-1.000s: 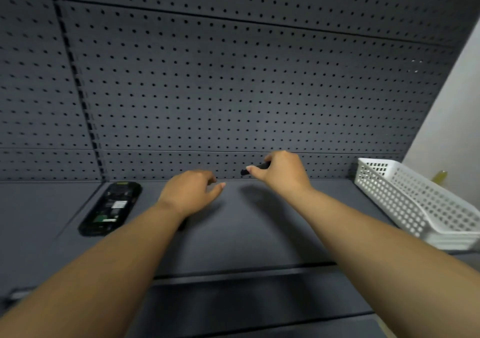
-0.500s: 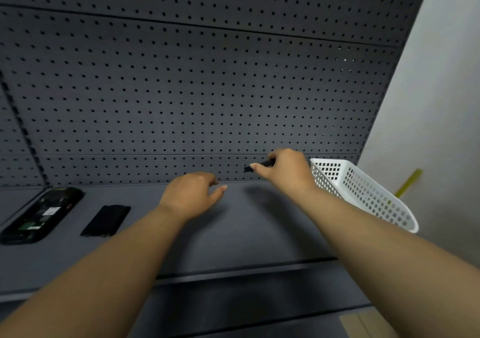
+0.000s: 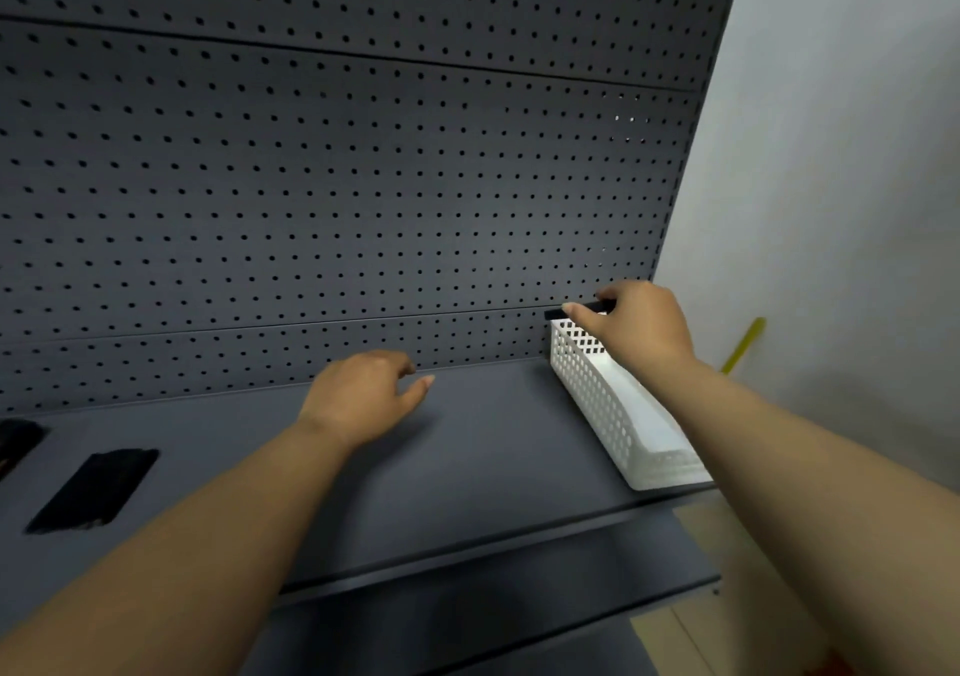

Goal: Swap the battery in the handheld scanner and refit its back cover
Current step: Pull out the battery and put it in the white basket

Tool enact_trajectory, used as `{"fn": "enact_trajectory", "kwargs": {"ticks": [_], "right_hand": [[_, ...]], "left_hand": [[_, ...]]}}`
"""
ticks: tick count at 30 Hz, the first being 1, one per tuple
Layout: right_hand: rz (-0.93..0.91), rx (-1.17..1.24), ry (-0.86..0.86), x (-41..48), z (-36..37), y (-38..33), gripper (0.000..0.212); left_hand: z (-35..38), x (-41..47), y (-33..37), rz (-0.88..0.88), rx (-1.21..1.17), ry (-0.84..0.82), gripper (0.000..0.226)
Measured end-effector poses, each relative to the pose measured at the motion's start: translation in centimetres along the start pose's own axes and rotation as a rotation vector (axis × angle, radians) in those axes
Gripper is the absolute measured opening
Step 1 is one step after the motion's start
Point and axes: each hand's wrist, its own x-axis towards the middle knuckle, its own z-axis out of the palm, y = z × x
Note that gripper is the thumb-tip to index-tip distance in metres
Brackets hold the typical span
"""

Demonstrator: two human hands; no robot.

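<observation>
Fingers (image 3: 576,310) round black battery (image 3: 582,308) above white basket (image 3: 613,405)

Two hands, left (image 3: 363,395) and right (image 3: 641,324), one white basket (image 3: 613,415), two flat black pieces (image 3: 93,488).

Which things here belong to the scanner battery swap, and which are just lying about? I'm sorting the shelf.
Job:
- dark flat piece pinched in the right hand, above the basket
- black flat part on the shelf
- left hand, empty

Lying about:
- white basket
- yellow stick
</observation>
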Motion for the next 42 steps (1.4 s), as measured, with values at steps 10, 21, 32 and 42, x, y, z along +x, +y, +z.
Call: {"fn": "enact_trajectory", "kwargs": {"ticks": [10, 21, 32, 42], "right_hand": [[0.087, -0.059, -0.182, 1.0, 0.9, 7.9, 0.037], [-0.037, -0.132, -0.393, 0.6, 5.2, 9.7, 0.031], [0.000, -0.355, -0.726, 0.7, 4.6, 8.7, 0.038], [-0.094, -0.385, -0.544, 2.5, 0.0, 5.0, 0.015]], "left_hand": [[3.0, 1.8, 5.3, -0.104, 0.007, -0.005, 0.045], [5.0, 1.2, 8.7, -0.182, 0.039, -0.020, 0.044], [3.6, 1.1, 8.3, -0.205, 0.068, 0.004, 0.045], [1.0, -0.6, 7.8, -0.220, 0.103, 0.037, 0.045]]}}
